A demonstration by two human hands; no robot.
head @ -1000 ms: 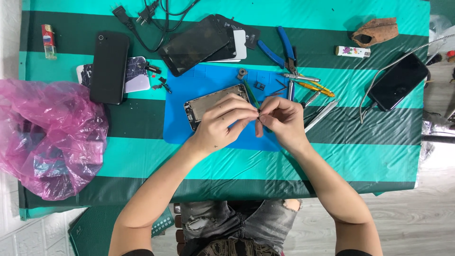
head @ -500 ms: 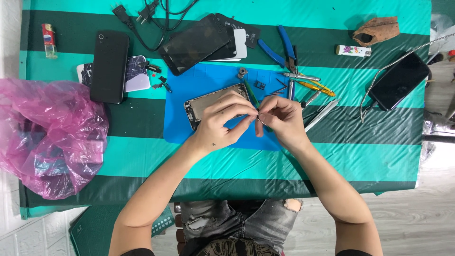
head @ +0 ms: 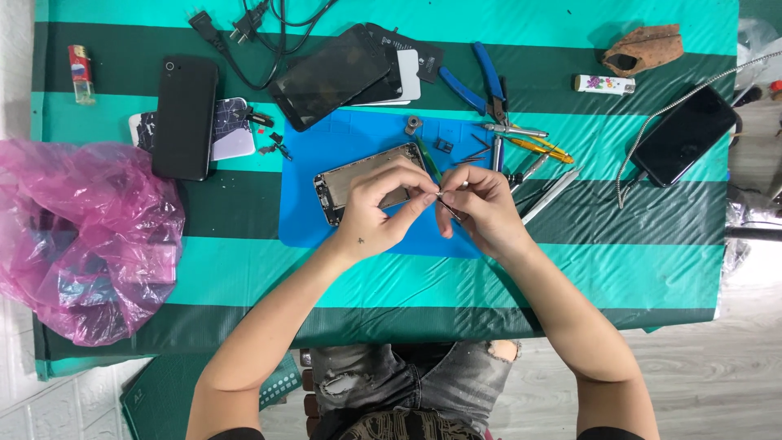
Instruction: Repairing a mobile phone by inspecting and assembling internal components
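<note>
Over the blue mat (head: pixel 326 163), the left hand (head: pixel 383 208) and right hand (head: pixel 481 208) pinch a tiny metal part (head: pixel 441 195) between fingertips, just above the opened phone frame (head: pixel 350 183). A pink plastic bag (head: pixel 77 236) fills the table's left edge; green-striped cloth (head: pixel 407 281) lies bare toward the near edge.

**Two hands meeting fingertip to fingertip**

Both bare forearms reach forward and angle inward, converging over the blue mat (head: pixel 326 220). The left hand (head: pixel 383 204) curls, thumb and forefinger pinched toward the right. The right hand (head: pixel 481 208) mirrors it, fingers bent, tips pressed together just beside the left's, wrists apart.
</note>
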